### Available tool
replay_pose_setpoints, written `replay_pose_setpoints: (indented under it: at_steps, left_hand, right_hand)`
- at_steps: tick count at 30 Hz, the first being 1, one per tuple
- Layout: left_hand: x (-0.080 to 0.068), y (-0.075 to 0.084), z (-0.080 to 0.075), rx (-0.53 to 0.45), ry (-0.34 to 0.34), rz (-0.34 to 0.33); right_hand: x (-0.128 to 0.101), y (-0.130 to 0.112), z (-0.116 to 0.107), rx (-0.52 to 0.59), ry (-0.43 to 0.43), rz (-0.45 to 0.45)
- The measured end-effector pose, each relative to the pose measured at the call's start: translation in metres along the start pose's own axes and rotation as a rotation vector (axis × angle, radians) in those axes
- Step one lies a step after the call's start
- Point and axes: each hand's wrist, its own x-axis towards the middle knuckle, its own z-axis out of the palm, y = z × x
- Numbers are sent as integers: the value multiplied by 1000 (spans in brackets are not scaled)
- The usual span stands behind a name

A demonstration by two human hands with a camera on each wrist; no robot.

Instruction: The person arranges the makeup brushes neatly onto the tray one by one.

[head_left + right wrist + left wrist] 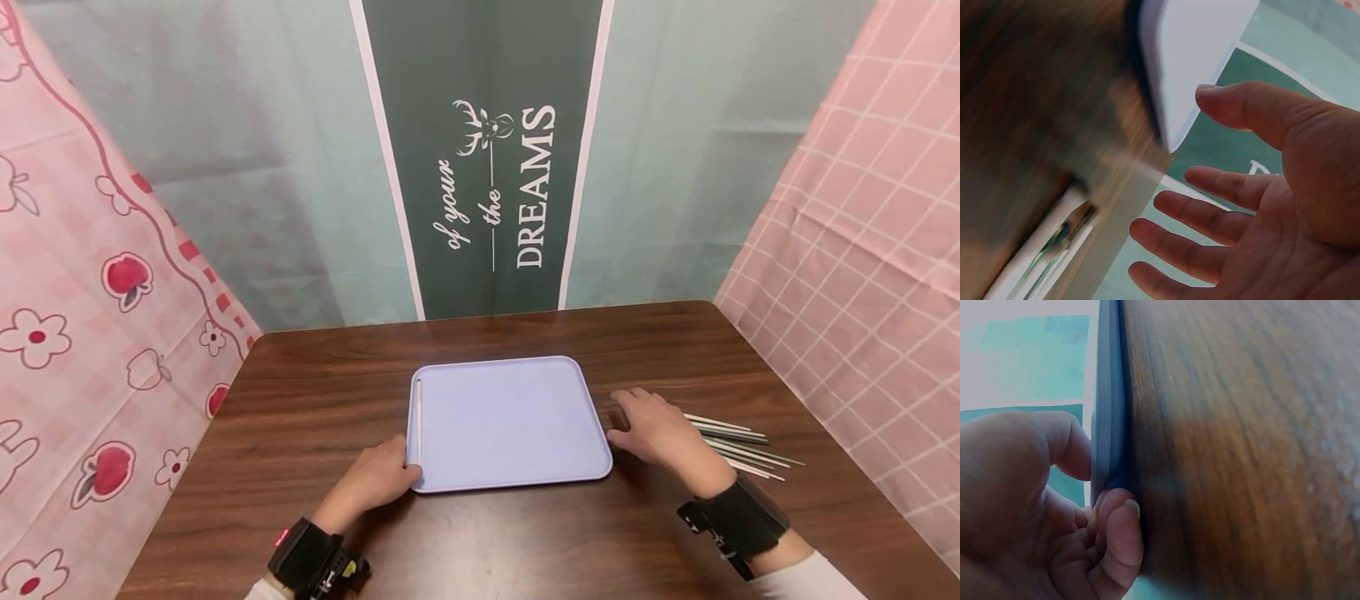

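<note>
A pale lavender tray [517, 417] with rounded corners and a low raised rim lies flat at the middle of the dark wooden table [315, 400], and a single thin white stick [418, 421] lies in it along its left wall. The left hand [378, 479] pinches the tray's near-left corner, thumb above and fingers curled under. The right hand [654, 429] hovers with fingers spread and relaxed just beside the tray's right edge, probably not touching it, with a loose bundle of sticks [738, 446] on bare tabletop behind it.

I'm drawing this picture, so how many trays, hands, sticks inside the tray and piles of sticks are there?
tray: 1
stick in the tray: 1
pile of sticks: 1
hands: 2, the left hand and the right hand
Total: 5
</note>
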Motion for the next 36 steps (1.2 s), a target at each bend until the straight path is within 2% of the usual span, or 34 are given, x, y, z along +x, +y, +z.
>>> replay_pose_setpoints:
  at_steps: [18,26,36]
  left_hand:
    - [-1,-3,2,3,5,10]
    - [-1,-2,1,0,-4,10]
    - [0,-1,-2,18,9,28]
  right_hand:
    - [-33,53,-1,-31,62,41]
    - [-42,68,-1,-52,3,80]
    - [-54,79,2,-57,59,78]
